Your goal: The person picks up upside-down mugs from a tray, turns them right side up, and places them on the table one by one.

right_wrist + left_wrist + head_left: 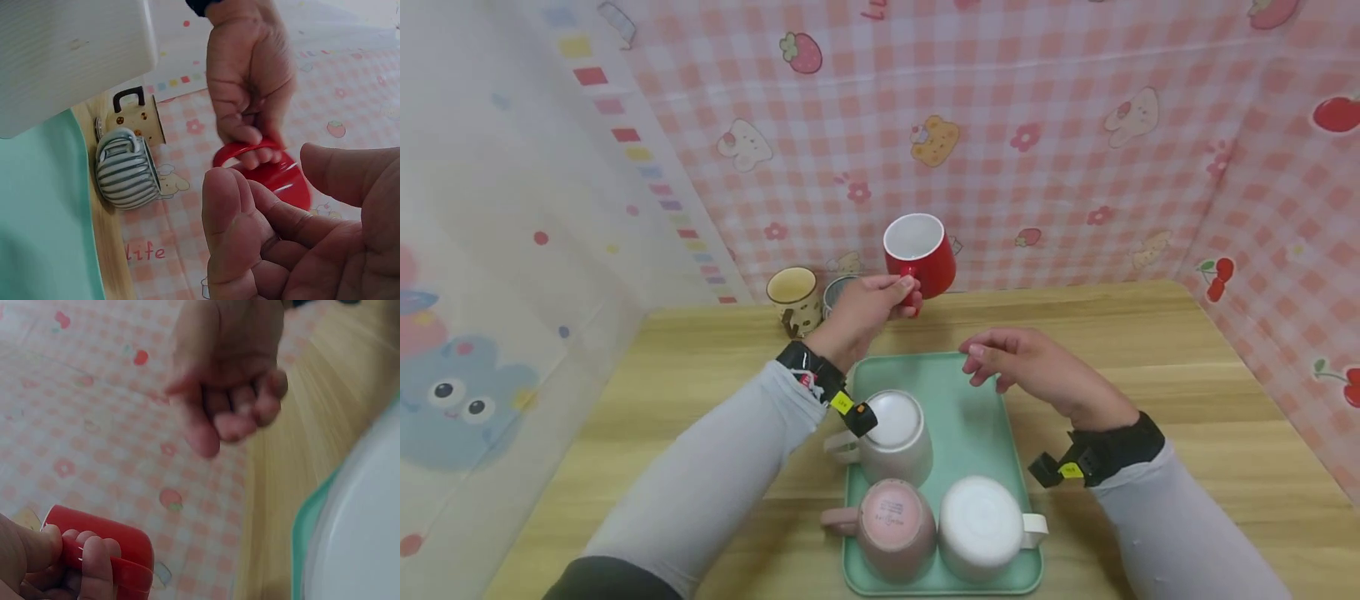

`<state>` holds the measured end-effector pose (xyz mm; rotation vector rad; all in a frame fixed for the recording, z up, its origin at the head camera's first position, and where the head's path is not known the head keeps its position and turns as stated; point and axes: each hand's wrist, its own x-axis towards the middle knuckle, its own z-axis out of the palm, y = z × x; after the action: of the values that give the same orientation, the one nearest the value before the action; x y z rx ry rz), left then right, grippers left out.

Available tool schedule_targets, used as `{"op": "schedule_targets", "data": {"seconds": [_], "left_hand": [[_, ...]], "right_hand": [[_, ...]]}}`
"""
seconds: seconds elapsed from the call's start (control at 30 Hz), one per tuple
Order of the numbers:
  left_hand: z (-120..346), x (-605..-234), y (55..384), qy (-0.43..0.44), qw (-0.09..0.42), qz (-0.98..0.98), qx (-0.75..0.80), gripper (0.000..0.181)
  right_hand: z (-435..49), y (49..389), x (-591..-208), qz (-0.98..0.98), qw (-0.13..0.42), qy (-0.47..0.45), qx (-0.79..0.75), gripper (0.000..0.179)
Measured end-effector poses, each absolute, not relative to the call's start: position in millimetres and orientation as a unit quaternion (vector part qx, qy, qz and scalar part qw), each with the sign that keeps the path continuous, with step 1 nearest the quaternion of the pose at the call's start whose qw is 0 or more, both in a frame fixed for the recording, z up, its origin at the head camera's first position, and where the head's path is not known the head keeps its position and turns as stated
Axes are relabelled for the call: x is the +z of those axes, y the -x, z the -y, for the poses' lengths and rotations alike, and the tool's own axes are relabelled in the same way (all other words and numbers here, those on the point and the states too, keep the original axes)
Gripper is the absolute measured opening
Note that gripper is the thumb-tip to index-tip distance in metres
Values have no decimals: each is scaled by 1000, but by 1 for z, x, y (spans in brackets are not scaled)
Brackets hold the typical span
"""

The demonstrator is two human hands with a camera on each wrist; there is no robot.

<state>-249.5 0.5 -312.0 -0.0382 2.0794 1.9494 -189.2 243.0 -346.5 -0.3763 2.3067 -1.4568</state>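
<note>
"life" in red letters [145, 252] on pink checked cloth [178, 225], illegible print [892, 512] on upturned pink mug [895, 553], unreadable yellow wrist labels [842, 403]

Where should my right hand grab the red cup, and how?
Your right hand would probably do best on the body of the red cup, curling round it from the right. Your left hand already grips the handle, which sticks out toward you, while the cup's round right side is free.

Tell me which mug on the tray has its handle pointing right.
The white mug, near right on the tray; the pink mug and the mug behind it have left-pointing handles.
</note>
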Motion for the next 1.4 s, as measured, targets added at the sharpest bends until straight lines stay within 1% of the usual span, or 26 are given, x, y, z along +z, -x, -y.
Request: {"op": "schedule_targets", "data": {"seconds": [0.27, 0.53, 0.67, 0.87, 1.1, 1.23, 1.4], "left_hand": [[9, -321, 280, 48, 166, -757, 630, 27], [10, -338, 301, 92, 195, -760, 614, 30], [9, -344, 306, 107, 205, -752, 617, 32], [3, -349, 311, 95, 213, -760, 607, 33], [-5, -354, 313, 110, 228, -753, 607, 32], [-4, -358, 315, 114, 229, -753, 606, 31], [-1, -365, 316, 103, 239, -753, 605, 33]], "right_hand": [[-245, 194, -353, -827, 194, 130, -511, 37], [-251, 198, -361, -837, 190, 122, -499, 39], [-251, 199, -363, -836, 191, 120, -500, 39], [-252, 200, -363, -836, 189, 118, -502, 39], [-255, 201, -365, -839, 189, 108, -498, 40], [-256, 204, -369, -861, 172, 92, -470, 41], [-257, 206, -375, -918, 128, 85, -367, 37]]}}
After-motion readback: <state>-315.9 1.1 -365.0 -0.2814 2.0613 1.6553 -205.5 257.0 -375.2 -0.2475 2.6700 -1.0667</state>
